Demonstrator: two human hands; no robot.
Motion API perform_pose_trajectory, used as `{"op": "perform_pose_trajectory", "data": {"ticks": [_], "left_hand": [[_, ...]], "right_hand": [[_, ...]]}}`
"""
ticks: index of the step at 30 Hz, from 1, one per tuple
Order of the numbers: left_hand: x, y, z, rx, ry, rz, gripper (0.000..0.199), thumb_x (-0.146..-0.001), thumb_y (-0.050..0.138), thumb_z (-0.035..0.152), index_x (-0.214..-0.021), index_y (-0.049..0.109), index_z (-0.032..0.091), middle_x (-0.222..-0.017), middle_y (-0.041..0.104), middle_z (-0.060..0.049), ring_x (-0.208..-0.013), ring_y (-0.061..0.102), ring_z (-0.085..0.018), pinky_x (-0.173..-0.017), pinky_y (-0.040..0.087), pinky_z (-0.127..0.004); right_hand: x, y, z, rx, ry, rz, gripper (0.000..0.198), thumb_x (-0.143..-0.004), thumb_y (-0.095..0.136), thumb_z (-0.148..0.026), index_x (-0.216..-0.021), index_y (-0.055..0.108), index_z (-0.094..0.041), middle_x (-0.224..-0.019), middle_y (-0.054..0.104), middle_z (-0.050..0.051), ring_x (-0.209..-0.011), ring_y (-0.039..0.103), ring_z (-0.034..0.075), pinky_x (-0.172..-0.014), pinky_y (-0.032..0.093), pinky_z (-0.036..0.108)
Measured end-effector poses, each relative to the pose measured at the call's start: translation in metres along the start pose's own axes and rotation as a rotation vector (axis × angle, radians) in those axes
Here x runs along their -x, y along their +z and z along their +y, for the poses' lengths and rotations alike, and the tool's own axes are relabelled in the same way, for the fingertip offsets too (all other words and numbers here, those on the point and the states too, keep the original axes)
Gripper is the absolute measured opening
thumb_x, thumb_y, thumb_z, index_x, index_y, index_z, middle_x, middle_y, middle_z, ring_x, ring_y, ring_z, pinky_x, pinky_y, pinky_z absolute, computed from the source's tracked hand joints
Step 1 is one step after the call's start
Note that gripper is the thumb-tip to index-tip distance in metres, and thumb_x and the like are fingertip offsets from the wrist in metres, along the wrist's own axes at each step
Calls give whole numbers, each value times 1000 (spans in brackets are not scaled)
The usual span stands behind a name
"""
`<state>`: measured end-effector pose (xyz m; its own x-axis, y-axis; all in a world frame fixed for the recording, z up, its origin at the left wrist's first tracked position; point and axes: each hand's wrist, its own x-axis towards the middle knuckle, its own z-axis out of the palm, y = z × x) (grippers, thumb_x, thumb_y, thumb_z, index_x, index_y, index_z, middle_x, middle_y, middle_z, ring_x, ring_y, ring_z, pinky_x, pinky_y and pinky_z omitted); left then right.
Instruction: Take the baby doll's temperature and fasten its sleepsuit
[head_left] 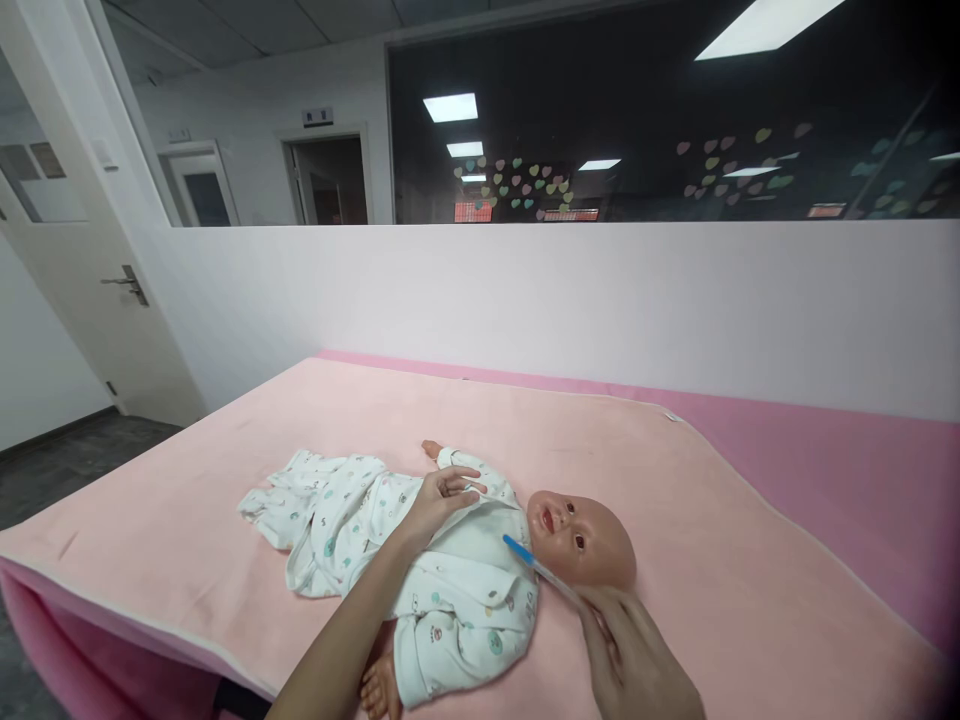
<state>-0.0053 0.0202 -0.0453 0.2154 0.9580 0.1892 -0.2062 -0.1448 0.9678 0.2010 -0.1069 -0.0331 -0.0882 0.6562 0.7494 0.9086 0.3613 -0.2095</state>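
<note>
The left hand [442,500] stretches over the doll [600,535], fingers bent at its shirt [469,585] — grip cannot be told; the right hand [636,650] pinches a stick [523,553].

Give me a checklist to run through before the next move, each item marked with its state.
1. Doll lies face up on the blanket: ok.
2. Face uncovered by clothes or hands: ok.
3. Right hand holds the stick, blue tip clear of the fingers: ok.
4. Blue tip apart from the clothes: cannot tell; it overlaps them in this single view.
5. Left hand has a firm hold on the cloth: cannot tell; it is over the doll's front.
6. Clothes smooth: not ok; they are creased, most plainly at the legs.
</note>
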Motion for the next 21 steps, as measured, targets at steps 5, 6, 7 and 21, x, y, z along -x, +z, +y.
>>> {"op": "perform_pose_trajectory", "data": {"ticks": [5,6,7,21], "left_hand": [[-1,-8,0,273,-87,71,37,-58,74,23,-92,60,16,-84,69,-4,-73,61,-13,-72,44,-24],[0,-8,0,301,-96,74,36,-57,75,22,-90,61,16,-83,69,-4,-72,61,-12,-71,44,-24],[0,-8,0,322,-103,71,35,-56,75,21,-88,61,16,-82,69,-4,-71,61,-12,-70,44,-24],[5,-7,6,150,3,-148,24,-60,73,22,-79,63,13,-78,67,-6,-74,60,-13,-72,42,-23]], "right_hand": [[-46,49,-13,55,-114,-101,26,-77,35,-5,-76,56,-20,-76,55,5,-72,52,16,-66,40,28],[-56,57,-17,96,-120,-162,27,-74,34,0,-71,53,-19,-73,54,4,-68,51,15,-62,38,27],[-65,64,-22,126,-104,-224,28,-73,33,4,-67,50,-18,-70,53,3,-64,49,13,-58,36,26],[-105,122,-34,179,84,-609,11,-81,41,-11,-85,49,-17,-83,55,3,-66,56,15,-47,18,26]]}}
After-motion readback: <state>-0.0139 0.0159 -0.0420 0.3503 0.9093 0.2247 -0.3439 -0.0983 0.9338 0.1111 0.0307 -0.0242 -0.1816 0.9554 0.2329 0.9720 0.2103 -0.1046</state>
